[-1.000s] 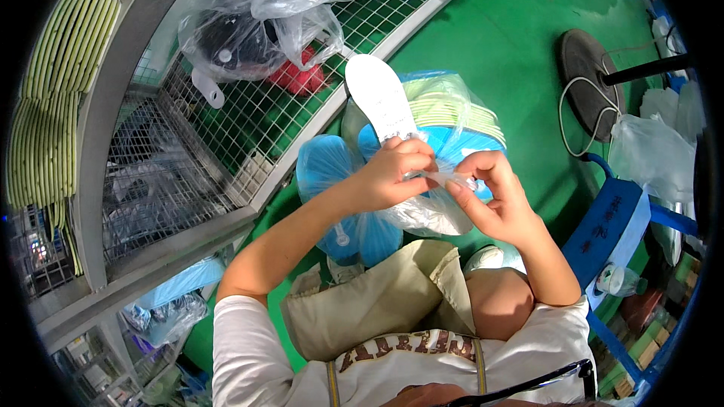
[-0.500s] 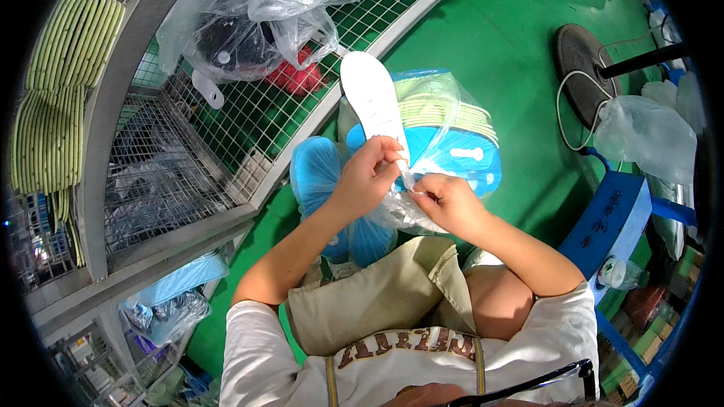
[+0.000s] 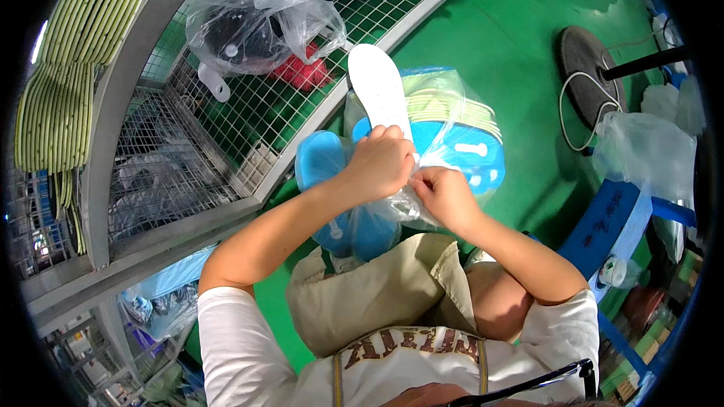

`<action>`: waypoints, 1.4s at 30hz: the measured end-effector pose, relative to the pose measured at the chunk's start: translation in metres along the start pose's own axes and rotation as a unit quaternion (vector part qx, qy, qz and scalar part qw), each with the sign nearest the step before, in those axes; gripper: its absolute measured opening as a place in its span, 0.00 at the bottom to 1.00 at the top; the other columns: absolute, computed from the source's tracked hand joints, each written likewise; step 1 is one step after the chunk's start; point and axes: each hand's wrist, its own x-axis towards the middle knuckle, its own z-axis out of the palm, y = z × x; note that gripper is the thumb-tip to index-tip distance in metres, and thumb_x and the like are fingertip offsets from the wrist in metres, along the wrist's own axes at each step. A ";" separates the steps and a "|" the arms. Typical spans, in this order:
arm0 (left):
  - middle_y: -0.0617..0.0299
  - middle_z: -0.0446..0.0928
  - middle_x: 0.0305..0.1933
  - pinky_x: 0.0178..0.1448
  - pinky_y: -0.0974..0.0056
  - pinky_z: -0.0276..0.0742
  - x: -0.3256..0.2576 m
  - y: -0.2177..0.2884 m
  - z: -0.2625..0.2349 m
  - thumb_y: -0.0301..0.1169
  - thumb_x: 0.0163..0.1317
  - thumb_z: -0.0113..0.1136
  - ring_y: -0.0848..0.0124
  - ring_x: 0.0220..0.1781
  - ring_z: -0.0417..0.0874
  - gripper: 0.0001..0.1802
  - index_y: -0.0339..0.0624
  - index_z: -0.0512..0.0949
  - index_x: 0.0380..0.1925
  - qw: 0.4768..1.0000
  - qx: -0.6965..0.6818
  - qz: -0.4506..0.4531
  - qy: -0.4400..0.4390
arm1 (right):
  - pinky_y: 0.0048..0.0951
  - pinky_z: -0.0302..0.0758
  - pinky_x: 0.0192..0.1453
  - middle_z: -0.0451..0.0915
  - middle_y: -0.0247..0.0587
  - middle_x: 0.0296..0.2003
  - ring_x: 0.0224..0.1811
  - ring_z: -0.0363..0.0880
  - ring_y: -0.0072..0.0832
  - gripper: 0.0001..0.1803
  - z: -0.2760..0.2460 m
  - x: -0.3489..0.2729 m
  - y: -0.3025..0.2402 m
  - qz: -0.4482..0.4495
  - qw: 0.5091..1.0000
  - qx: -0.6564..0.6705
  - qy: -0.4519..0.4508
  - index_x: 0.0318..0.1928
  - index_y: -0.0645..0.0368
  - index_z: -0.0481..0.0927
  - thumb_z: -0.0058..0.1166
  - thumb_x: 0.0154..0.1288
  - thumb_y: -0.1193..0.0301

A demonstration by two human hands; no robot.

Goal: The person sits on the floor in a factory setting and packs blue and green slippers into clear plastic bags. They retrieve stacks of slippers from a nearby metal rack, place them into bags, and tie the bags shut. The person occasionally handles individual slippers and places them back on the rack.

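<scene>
A clear plastic bag [image 3: 458, 99] in front of me holds blue soles [image 3: 445, 136] and a stack of pale green-edged ones. My left hand [image 3: 383, 162] is closed with its knuckles upward, gripping the gathered plastic of the bag's neck. Beside it my right hand [image 3: 446, 194] pinches the twisted bag neck between thumb and fingers. A white sole [image 3: 377, 83] with faint markings points away from me; its near end goes under my left hand, and whether the fingers hold it too is hidden. More blue soles [image 3: 320, 160] in clear plastic lie at the left, near my knees.
A metal mesh rack [image 3: 249, 128] stands at left with bagged items on it. Stacked pale green soles [image 3: 56, 113] are at far left. To the right are a round black stand base [image 3: 584, 68] with a cable, a blue stool [image 3: 603, 222] and a plastic bag [image 3: 641, 151] over it.
My left hand has turned over from a fingertip pinch into a closed grip, its elbow moving outward to the left. The right hand stays close to the same place, still pinching the plastic.
</scene>
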 end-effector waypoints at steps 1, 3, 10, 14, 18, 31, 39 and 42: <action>0.56 0.69 0.32 0.40 0.56 0.64 0.000 0.001 0.001 0.31 0.46 0.47 0.59 0.38 0.68 0.08 0.42 0.75 0.21 1.000 -0.010 -0.015 0.003 | 0.35 0.68 0.26 0.71 0.53 0.18 0.21 0.71 0.44 0.08 -0.001 0.002 -0.004 0.065 0.997 0.044 -0.011 0.19 0.65 0.72 0.47 0.46 0.73; 0.53 0.69 0.31 0.42 0.58 0.63 0.003 -0.008 0.006 0.31 0.46 0.48 0.58 0.37 0.68 0.08 0.40 0.75 0.23 1.000 -0.023 -0.012 -0.002 | 0.35 0.68 0.26 0.72 0.53 0.18 0.21 0.71 0.44 0.07 0.000 0.003 -0.006 0.067 0.997 0.024 0.001 0.19 0.65 0.72 0.47 0.46 0.73; 0.47 0.71 0.35 0.46 0.55 0.62 0.023 0.000 -0.012 0.34 0.46 0.40 0.51 0.39 0.67 0.15 0.38 0.75 0.22 0.980 -0.113 -0.122 -0.114 | 0.32 0.69 0.27 0.72 0.51 0.17 0.21 0.72 0.41 0.07 0.002 0.004 -0.013 0.150 0.985 0.046 0.075 0.19 0.64 0.72 0.47 0.46 0.73; 0.49 0.72 0.32 0.46 0.57 0.64 0.029 0.011 -0.021 0.35 0.47 0.41 0.51 0.40 0.69 0.14 0.39 0.75 0.24 0.991 -0.022 0.003 -0.129 | 0.26 0.68 0.23 0.72 0.44 0.15 0.17 0.71 0.28 0.08 0.002 0.000 -0.016 0.230 0.952 0.161 0.120 0.19 0.65 0.71 0.46 0.48 0.73; 0.50 0.73 0.29 0.41 0.60 0.66 0.037 0.019 -0.030 0.36 0.50 0.42 0.55 0.35 0.72 0.15 0.37 0.73 0.26 0.975 -0.038 -0.064 -0.209 | 0.21 0.67 0.20 0.73 0.38 0.15 0.15 0.69 0.20 0.08 0.007 -0.005 -0.028 0.282 0.914 0.252 0.148 0.20 0.65 0.71 0.45 0.51 0.73; 0.51 0.74 0.24 0.36 0.61 0.68 0.041 0.010 -0.024 0.36 0.49 0.40 0.56 0.30 0.74 0.14 0.37 0.72 0.24 0.928 -0.158 -0.165 -0.293 | 0.16 0.66 0.22 0.71 0.33 0.19 0.19 0.67 0.16 0.05 0.057 -0.015 -0.012 0.257 0.869 0.302 0.297 0.27 0.65 0.70 0.46 0.53 0.74; 0.49 0.72 0.20 0.29 0.62 0.68 0.019 0.000 -0.013 0.29 0.45 0.43 0.57 0.23 0.74 0.10 0.34 0.70 0.16 0.971 -0.145 -0.106 -0.157 | 0.17 0.64 0.21 0.72 0.34 0.18 0.18 0.66 0.16 0.04 0.046 -0.009 -0.036 0.311 0.764 0.461 0.326 0.27 0.65 0.70 0.45 0.52 0.76; 0.54 0.73 0.18 0.26 0.67 0.66 0.018 -0.010 -0.012 0.27 0.44 0.44 0.67 0.20 0.73 0.08 0.34 0.71 0.14 0.926 -0.291 -0.148 -0.188 | 0.15 0.65 0.25 0.72 0.34 0.21 0.21 0.67 0.15 0.04 0.042 -0.009 -0.048 0.302 0.711 0.546 0.323 0.28 0.65 0.69 0.45 0.54 0.76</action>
